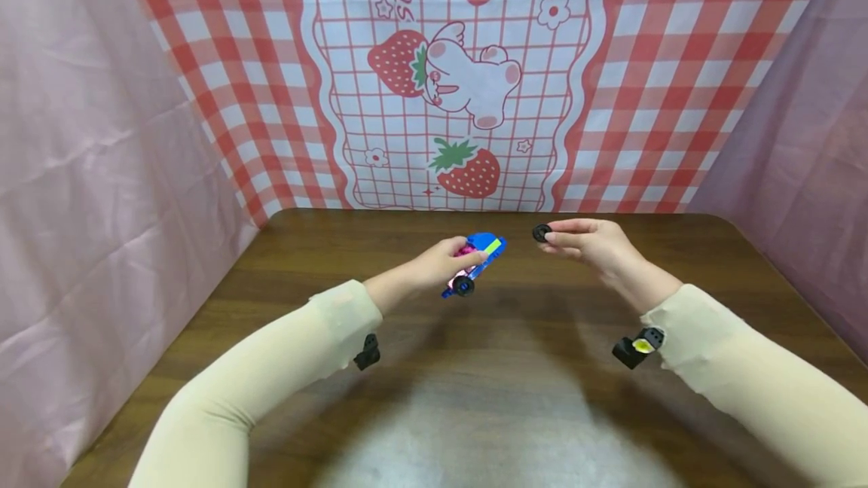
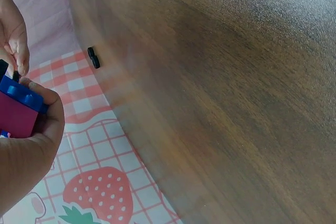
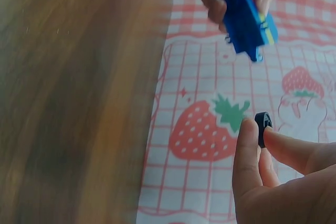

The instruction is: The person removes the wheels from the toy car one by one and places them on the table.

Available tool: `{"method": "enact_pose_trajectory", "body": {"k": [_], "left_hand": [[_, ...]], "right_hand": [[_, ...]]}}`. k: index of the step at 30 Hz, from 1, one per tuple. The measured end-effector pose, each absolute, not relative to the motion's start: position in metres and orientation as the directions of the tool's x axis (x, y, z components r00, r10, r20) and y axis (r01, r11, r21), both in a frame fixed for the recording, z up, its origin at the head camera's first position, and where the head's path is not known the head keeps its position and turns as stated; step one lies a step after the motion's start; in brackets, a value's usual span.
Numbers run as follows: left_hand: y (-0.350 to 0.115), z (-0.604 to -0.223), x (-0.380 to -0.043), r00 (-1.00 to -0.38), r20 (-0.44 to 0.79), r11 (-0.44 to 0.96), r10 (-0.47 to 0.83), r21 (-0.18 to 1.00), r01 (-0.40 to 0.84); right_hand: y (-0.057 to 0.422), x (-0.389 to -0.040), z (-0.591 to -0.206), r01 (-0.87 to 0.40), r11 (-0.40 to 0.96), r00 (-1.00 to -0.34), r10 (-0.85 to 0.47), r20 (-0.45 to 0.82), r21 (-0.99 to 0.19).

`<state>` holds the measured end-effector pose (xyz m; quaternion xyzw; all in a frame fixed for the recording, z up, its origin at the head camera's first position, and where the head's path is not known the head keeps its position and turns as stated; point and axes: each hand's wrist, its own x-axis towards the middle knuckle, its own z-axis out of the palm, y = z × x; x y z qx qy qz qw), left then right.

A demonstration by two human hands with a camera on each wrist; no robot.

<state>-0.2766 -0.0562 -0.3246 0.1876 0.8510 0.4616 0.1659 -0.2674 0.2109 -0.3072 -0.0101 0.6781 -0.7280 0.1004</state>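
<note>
My left hand (image 1: 441,260) grips a small toy car (image 1: 485,244) above the table, thumb across its side. The car has a blue body with pink and yellow-green parts. One black wheel (image 1: 464,287) is on its near end; its far end shows blue with no wheel in the right wrist view. To the right, my right hand (image 1: 600,247) pinches a loose black wheel (image 3: 261,129) between thumb and fingertips, apart from the car. The left wrist view cuts off most of the car, showing blue studs and a pink block.
Small black pieces (image 2: 93,57) lie near the table's back edge in the left wrist view. The brown wooden table (image 1: 475,382) meets a strawberry-print cloth (image 1: 468,81) behind it. Pink curtains (image 1: 102,172) hang at both sides.
</note>
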Motion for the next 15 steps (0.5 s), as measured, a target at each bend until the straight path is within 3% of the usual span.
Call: {"method": "enact_pose_trajectory", "body": {"k": [15], "left_hand": [[-0.057, -0.324, -0.276, -0.868, -0.125, 0.471, 0.481, 0.872, 0.136]], "right_hand": [[0.253, -0.291, -0.306, 0.272, -0.093, -0.96, -0.096, -0.263, -0.958]]}}
